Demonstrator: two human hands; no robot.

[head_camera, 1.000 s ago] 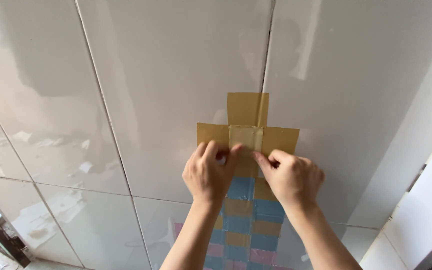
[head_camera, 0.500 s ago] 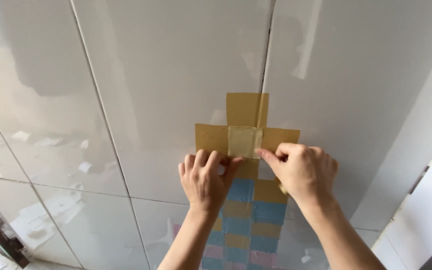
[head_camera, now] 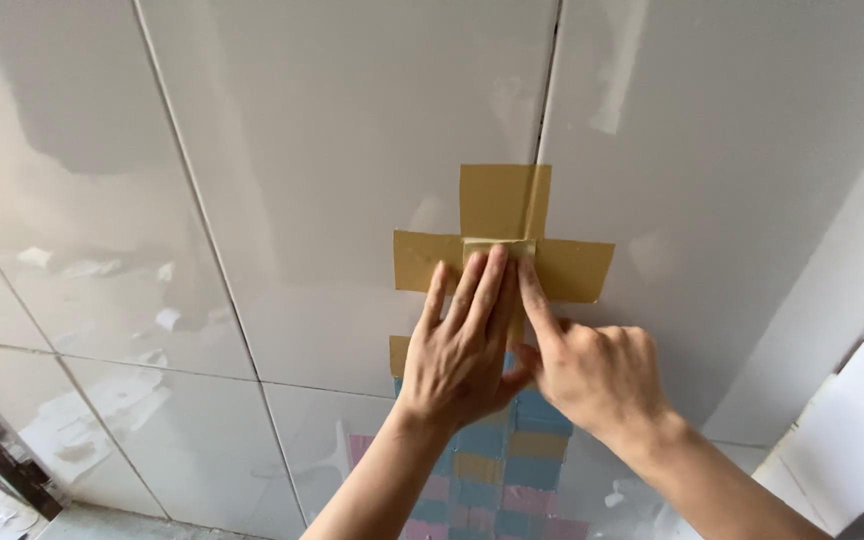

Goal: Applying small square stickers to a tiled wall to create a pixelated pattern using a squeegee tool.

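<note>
Glossy white tiles [head_camera: 332,150] cover the wall, smooth and shiny. On them sits a cross of tan tape [head_camera: 504,240], flat and papery. The left hand [head_camera: 462,345] lies open, fingers pressing the cross's middle. Just right of it, the right hand [head_camera: 592,375] pokes one finger there, the rest curled. Below the cross hang blue, pink and yellow squares [head_camera: 497,480].

A single head-worn camera looks slightly upward, close to a glossy tiled wall [head_camera: 282,150].
</note>
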